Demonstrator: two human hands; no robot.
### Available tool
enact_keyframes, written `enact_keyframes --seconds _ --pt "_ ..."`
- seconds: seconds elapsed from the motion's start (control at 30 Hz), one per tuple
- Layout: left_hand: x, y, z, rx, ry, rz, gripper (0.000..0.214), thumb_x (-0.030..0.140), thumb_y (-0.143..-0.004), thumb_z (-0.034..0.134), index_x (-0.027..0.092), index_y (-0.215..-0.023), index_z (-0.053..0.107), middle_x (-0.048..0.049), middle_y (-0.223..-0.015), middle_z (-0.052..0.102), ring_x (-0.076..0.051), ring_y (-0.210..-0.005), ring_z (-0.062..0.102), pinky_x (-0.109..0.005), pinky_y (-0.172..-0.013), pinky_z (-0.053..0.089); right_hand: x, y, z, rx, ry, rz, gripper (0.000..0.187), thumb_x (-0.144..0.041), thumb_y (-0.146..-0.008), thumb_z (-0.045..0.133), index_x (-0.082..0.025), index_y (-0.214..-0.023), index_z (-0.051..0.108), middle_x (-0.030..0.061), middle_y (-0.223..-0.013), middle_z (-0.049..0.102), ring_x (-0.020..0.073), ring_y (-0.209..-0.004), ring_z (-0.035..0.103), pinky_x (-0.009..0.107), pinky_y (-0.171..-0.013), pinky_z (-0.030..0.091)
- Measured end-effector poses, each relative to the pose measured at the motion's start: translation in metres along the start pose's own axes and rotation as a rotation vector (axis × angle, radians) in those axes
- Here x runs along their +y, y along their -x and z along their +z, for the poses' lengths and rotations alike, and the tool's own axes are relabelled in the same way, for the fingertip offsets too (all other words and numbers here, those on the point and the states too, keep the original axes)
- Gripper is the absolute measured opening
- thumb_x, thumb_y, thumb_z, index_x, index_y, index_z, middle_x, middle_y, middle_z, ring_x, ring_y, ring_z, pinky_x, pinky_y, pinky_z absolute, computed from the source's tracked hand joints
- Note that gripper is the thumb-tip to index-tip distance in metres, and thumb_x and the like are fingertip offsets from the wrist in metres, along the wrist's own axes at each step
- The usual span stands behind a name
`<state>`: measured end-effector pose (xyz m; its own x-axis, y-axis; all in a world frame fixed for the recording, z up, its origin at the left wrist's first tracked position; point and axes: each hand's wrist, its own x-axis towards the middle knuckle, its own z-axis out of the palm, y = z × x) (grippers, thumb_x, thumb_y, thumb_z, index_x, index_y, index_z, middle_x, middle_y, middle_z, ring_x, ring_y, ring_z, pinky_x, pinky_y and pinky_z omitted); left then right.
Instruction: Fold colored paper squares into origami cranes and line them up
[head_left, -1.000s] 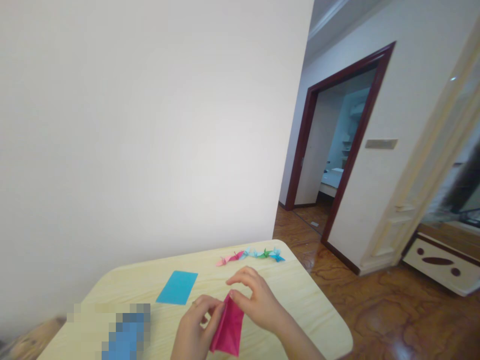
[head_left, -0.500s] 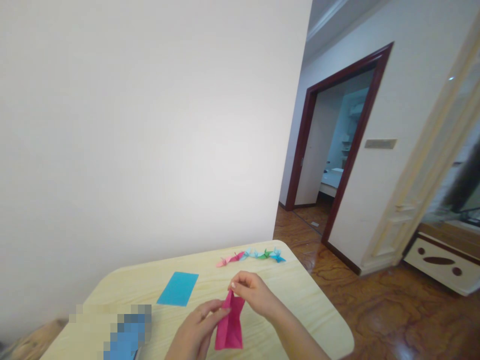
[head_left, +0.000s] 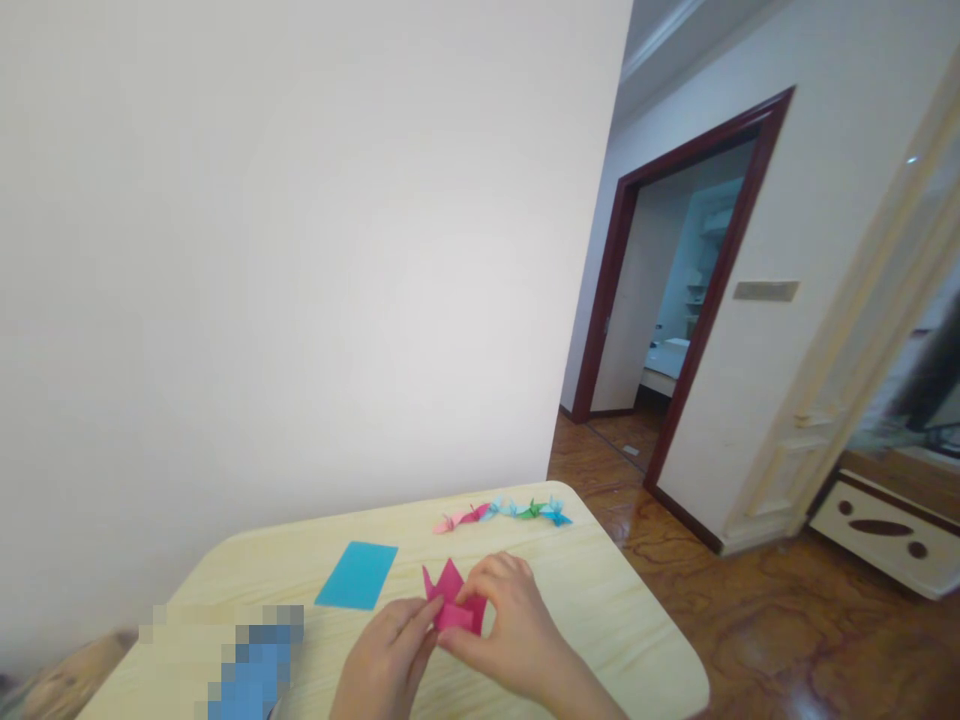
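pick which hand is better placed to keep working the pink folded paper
Probably the right hand: its fingers curl over the pink origami paper from above, while the left hand only touches the paper's lower left edge.

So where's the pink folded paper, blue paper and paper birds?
Pink folded paper [head_left: 450,590]: head view, on its middle.
Blue paper [head_left: 356,576]: head view, on its middle.
Paper birds [head_left: 510,510]: head view, on a pale blue one.

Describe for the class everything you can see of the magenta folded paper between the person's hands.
The magenta folded paper looks like thin origami paper, folded in layers into a compact shape with pointed tips rising at its far side. Its lower part is partly hidden by fingers. The left hand grips its left side and the right hand its right. Whether it touches the wood-grain tabletop cannot be told.
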<state>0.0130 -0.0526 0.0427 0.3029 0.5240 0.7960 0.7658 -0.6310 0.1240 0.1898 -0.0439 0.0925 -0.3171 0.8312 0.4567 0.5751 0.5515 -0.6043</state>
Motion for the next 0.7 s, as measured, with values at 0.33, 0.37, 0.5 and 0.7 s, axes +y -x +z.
enact_keyframes --seconds 0.33,0.37,0.5,0.7 --pt "0.004 0.005 -0.003 0.020 -0.005 -0.029 0.030 0.037 -0.089 0.041 0.021 -0.103 0.062 -0.0051 -0.078 0.066 -0.014 -0.072 0.066 -0.020 -0.061 0.055 0.014 0.005 0.022 0.048 -0.272 -0.003 0.018 -0.008 -0.061 0.067 -0.022 -0.072 0.066 0.0036 -0.097 0.061 0.0210 -0.098 0.053 0.037 -0.090 0.038" --pt "0.004 0.005 -0.004 0.025 0.000 -0.022 0.029 0.036 -0.089 0.042 0.020 -0.104 0.061 -0.0047 -0.077 0.065 -0.014 -0.071 0.065 -0.020 -0.061 0.054 0.014 0.005 0.021 0.036 -0.306 0.002 0.018 -0.008 -0.062 0.067 -0.022 -0.072 0.066 0.0039 -0.098 0.061 0.0210 -0.099 0.053 0.036 -0.090 0.039" --pt "0.005 0.006 -0.005 0.005 0.013 0.028 0.027 0.030 -0.089 0.044 0.019 -0.109 0.059 -0.0049 -0.076 0.065 -0.013 -0.070 0.063 -0.020 -0.062 0.053 0.017 0.006 0.019 0.014 -0.413 -0.006 0.017 -0.006 -0.061 0.067 -0.020 -0.071 0.065 0.0053 -0.100 0.061 0.0207 -0.099 0.055 0.035 -0.089 0.040" --pt "0.007 0.008 -0.006 -0.006 -0.017 0.033 0.027 0.029 -0.090 0.041 0.019 -0.108 0.059 -0.0061 -0.078 0.066 -0.013 -0.071 0.063 -0.021 -0.062 0.053 0.013 0.005 0.015 -0.051 -0.444 0.033 0.017 -0.005 -0.061 0.065 -0.019 -0.071 0.065 0.0056 -0.098 0.062 0.0204 -0.096 0.056 0.034 -0.087 0.042"
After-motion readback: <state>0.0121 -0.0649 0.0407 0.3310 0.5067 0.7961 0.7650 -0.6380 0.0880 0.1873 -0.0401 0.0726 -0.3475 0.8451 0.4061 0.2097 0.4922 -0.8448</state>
